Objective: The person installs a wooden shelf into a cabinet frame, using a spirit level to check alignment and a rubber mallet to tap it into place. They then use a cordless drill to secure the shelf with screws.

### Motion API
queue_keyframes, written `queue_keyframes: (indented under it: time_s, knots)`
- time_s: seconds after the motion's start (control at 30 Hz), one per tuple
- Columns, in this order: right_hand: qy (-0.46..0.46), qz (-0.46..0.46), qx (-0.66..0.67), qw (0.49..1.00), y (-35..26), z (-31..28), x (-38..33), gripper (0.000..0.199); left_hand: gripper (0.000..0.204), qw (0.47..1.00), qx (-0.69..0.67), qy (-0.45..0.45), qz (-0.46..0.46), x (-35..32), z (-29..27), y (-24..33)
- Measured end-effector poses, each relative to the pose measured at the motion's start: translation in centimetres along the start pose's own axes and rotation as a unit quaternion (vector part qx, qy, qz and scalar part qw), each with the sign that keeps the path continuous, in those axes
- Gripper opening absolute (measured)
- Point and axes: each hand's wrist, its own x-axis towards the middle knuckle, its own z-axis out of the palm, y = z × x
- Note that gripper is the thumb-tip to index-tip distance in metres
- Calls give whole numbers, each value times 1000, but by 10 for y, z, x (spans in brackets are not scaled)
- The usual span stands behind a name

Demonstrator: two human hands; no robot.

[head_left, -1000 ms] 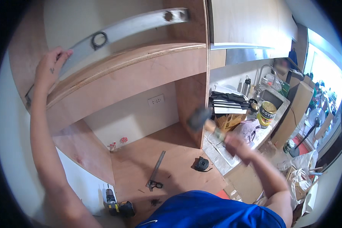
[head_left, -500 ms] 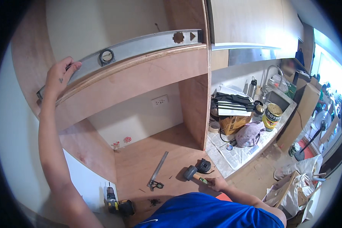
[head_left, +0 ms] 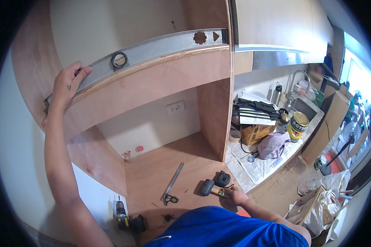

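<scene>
ok so my right hand (head_left: 236, 194) just dropped from up at 3 o'clock, fingers wrapped on the mallet (head_left: 210, 189) down on the shelf, left hand (head_left: 68, 84) fingers still pinning the level (head_left: 152, 51).

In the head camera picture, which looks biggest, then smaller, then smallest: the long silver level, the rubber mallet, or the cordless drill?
1. Silver level, clearly biggest.
2. and 3. Rubber mallet and cordless drill look about alike, so I won't rank them.

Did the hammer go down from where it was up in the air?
Yes. The right hand brought the mallet down from beside the cabinet's side panel onto the wooden counter.
</scene>
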Motion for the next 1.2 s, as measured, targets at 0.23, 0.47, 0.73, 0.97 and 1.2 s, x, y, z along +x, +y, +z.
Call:
queue_keyframes:
  time_s: [0.23, 0.47, 0.73, 0.97, 1.2]
  knots:
    - [334, -165, -13, 928, -103, -243, 114, 72, 36, 999, 26, -30, 36, 8, -4, -12]
    - [552, -370, -35, 746, -267, -437, 108, 65, 47, 999, -14, 40, 34, 8, -29, -26]
    - [538, -399, -145, 728, -317, -488, 148, 45, 48, 999, 38, 17, -31, -20, -61, -39]
    - [505, -308, -253, 765, -308, -518, 195, 40, 53, 997, -11, -11, -77, -34, -57, -78]
    - [491, -338, -256, 761, -296, -531, 204, 39, 46, 996, -7, -12, -87, -40, -59, -93]
